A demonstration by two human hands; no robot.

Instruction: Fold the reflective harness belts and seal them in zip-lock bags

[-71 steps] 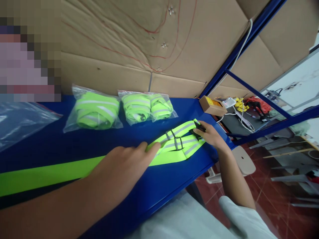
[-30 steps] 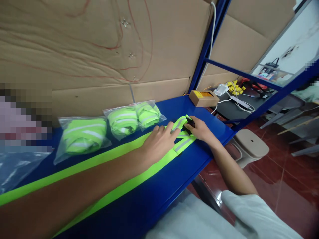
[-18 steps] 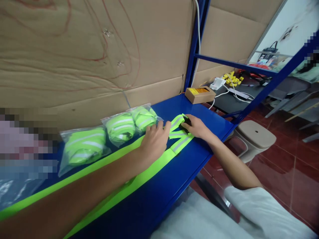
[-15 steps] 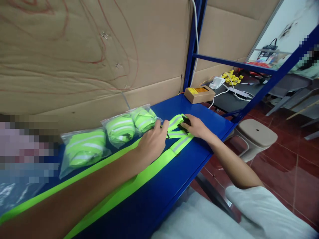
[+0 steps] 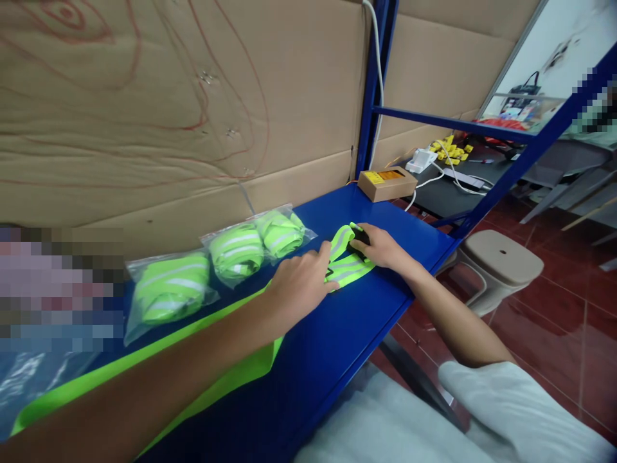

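A neon green strap with grey reflective stripes [image 5: 351,270] lies on the blue table [image 5: 318,328]. My left hand [image 5: 301,283] is closed on its gathered bands near the middle of the table. To the right, my right hand [image 5: 378,245] grips a black part [image 5: 359,239] at the strap's end, beside a raised loop. Long green bands [image 5: 236,379] run under and beside my left forearm toward the lower left. Behind my left hand are three clear bags of folded green straps, at the left [image 5: 176,288], the middle [image 5: 237,252] and the right [image 5: 281,233].
Cardboard panels [image 5: 299,83] stand behind the table. A small cardboard box [image 5: 387,184] sits at the far end, near a blue frame post [image 5: 375,83]. A beige stool [image 5: 504,257] stands at the right. Yellow pieces [image 5: 450,149] and cables lie on a black table beyond.
My left hand has shifted slightly down and drawn the lower green band in toward the other bands. The lower band is now bent beneath my left wrist. My right hand has barely moved.
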